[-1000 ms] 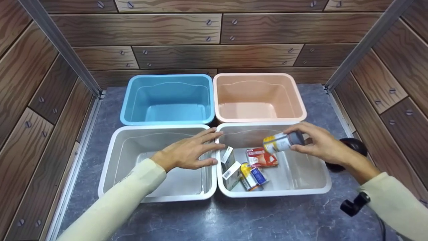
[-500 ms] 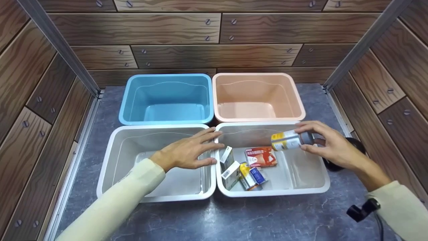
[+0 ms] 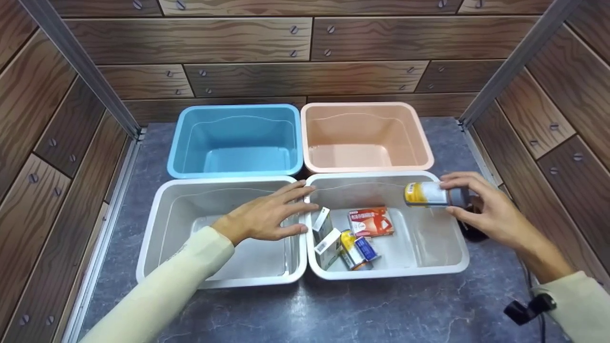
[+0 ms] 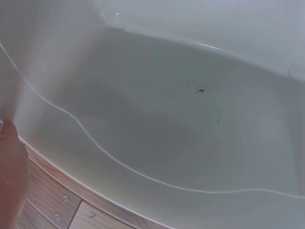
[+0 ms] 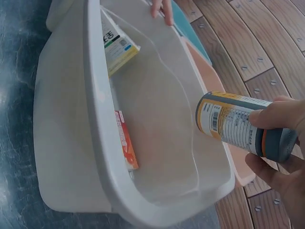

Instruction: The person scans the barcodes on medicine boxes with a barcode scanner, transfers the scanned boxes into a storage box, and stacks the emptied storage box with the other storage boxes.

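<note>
My right hand (image 3: pixel 491 207) grips a pill bottle (image 3: pixel 429 194) by its dark cap end, thumb on one side and fingers on the other. The bottle has a yellow and white label and lies sideways above the right end of the right grey bin (image 3: pixel 395 273). Inside that bin are a red medicine box (image 3: pixel 371 221), two pale cartons (image 3: pixel 329 248) at the left wall, a second yellow-labelled bottle (image 3: pixel 350 247) and a small blue pack (image 3: pixel 366 248). With fingers spread, my left hand (image 3: pixel 271 214) rests at the adjoining rims of the two grey bins.
The left grey bin (image 3: pixel 162 228) stands beneath my left arm. Behind are a blue bin (image 3: pixel 176 143) and a peach bin (image 3: pixel 424 143), side by side. Wood-patterned walls (image 3: pixel 248 40) enclose the dark table (image 3: pixel 267 314). A black object (image 3: pixel 472 232) sits beyond the right bin, partly hidden.
My right hand has carried the bottle to the right, toward the right end of the bin, and the bottle has turned more level. The left hand stays in place.
</note>
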